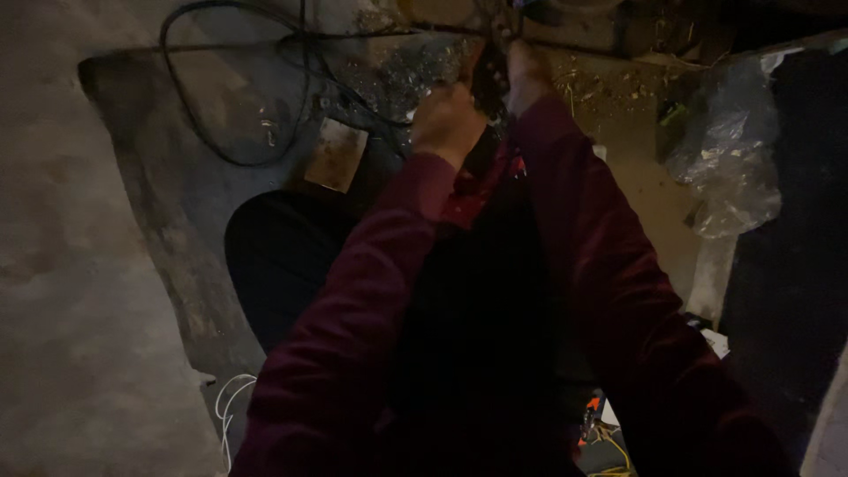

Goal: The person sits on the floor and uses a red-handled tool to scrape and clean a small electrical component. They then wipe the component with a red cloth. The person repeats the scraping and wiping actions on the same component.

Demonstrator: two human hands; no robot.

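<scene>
Fingers of the left hand (448, 124) curl tight into a fist around a dark, narrow object (488, 81) that stands between both hands; the right hand (527, 75) presses against its other side, fingers drawn together on it, though blur and dim light hide just how they grip. What the object is cannot be told; it sits at the top centre of the view, above the person's lap.

Both arms wear dark red, soft-looking sleeves (371, 291) that fill the lower middle of the view and hide much of the ground beneath. The setting is a dim, rough place with a stained grey concrete floor (88, 265), gritty and littered with debris near the hands. A black cable (199, 115) loops across the floor to the left of the hands, and a small flat rectangular piece (336, 155), pale and worn, lies just beside it. To the right, well apart from the hands, a crumpled clear plastic bag (729, 150) shines faintly. Thin white wire (231, 402) curls at the lower left edge.
</scene>
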